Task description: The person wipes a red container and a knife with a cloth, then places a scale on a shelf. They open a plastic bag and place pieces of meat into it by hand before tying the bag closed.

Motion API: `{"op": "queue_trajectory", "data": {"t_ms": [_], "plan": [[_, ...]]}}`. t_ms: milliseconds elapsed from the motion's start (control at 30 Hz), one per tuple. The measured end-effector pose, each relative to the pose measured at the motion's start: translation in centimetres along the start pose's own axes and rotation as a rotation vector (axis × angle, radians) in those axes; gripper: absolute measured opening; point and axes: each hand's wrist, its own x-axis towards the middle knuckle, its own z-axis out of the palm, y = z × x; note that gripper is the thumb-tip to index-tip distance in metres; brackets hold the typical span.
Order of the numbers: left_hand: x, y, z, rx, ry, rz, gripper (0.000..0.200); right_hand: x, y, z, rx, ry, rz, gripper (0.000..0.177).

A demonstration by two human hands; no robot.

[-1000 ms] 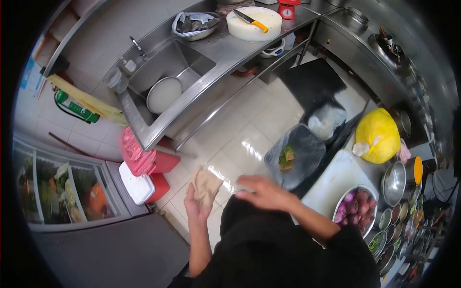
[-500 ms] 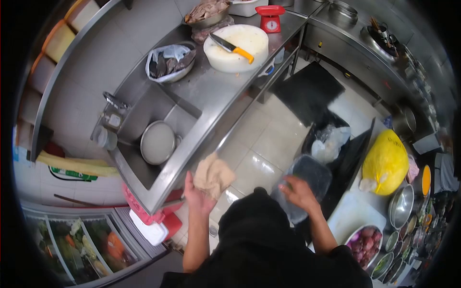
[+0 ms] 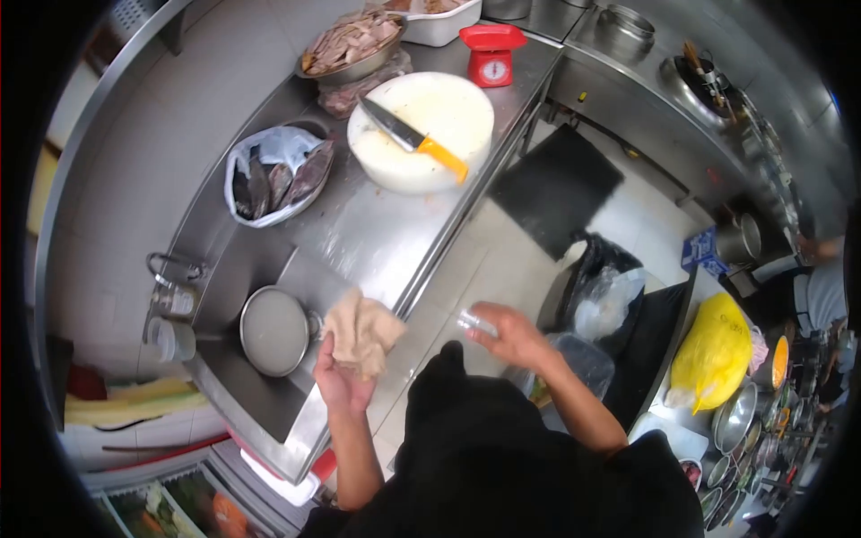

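Head camera looks down on the left hand (image 3: 339, 381), clamped on a crumpled beige cloth (image 3: 363, 330). The cloth is held over the edge of the steel worktop (image 3: 359, 233), just beside the sink (image 3: 260, 269) with its round metal pan (image 3: 273, 332). The right hand (image 3: 513, 336) closes around a small clear object (image 3: 475, 321), too blurred to name, above the tiled floor (image 3: 502, 264).

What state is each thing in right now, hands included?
left hand, closed on the cloth
cloth, crumpled, held above the sink edge
right hand, at a small clear item, grip unclear
knife, lying flat on the chopping board
pan, sitting in the sink
yellow bag, knotted shut
bin bag, open
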Motion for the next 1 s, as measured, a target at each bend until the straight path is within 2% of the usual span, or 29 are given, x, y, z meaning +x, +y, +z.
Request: {"op": "queue_trajectory", "data": {"t_ms": [33, 167, 267, 333, 367, 467, 500, 567, 633, 767, 833, 1000], "plan": [[1.8, 0.5, 1.1, -0.007, -0.029, -0.007, 0.052, 0.4, 0.5, -0.6, -0.028, 0.015, 0.003, 0.05], [10.1, 1.3, 4.7, 0.015, -0.11, -0.079, 0.054, -0.2, 1.3, -4.2, 0.033, 0.094, 0.236, 0.049], [15.9, 0.8, 9.1, 0.01, -0.235, -0.128, 0.055, -1.1, 5.8, -5.5, 0.038, 0.248, 0.324, 0.048], [19.5, -0.3, 12.2, -0.058, -0.333, -0.147, 0.054, -1.1, 6.6, -7.4, 0.143, 0.317, 0.472, 0.046], [21.0, -1.0, 14.0, -0.018, -0.311, -0.128, 0.053, -0.8, 7.3, -8.7, 0.194, 0.348, 0.544, 0.046], [25.3, -2.4, 17.0, 0.132, -0.297, -0.169, 0.052, 0.6, 11.7, -11.6, 0.198, 0.492, 0.535, 0.044], [26.0, -2.9, 17.7, 0.134, -0.286, -0.162, 0.051, 1.5, 12.4, -13.2, 0.178, 0.52, 0.48, 0.038], [28.0, -3.4, 19.6, 0.134, -0.286, -0.131, 0.049, 4.2, 15.1, -15.7, 0.355, 0.585, 0.465, 0.035], [29.5, -3.7, 20.5, 0.276, -0.194, -0.019, 0.044, 7.8, 17.2, -18.5, 0.482, 0.625, 0.448, 0.03], [31.8, -3.6, 22.9, 0.484, -0.063, 0.131, 0.037, 16.7, 15.9, -25.3, 0.654, 0.546, 0.364, 0.035], [33.7, -4.0, 24.5, 0.519, -0.045, 0.164, 0.035, 21.7, 14.6, -28.7, 0.79, 0.522, 0.317, 0.038], [41.0, -5.8, 26.4, 0.752, -0.007, 0.272, 0.029, 32.8, 15.4, -34.9, 0.883, 0.531, 0.238, 0.042]]}}
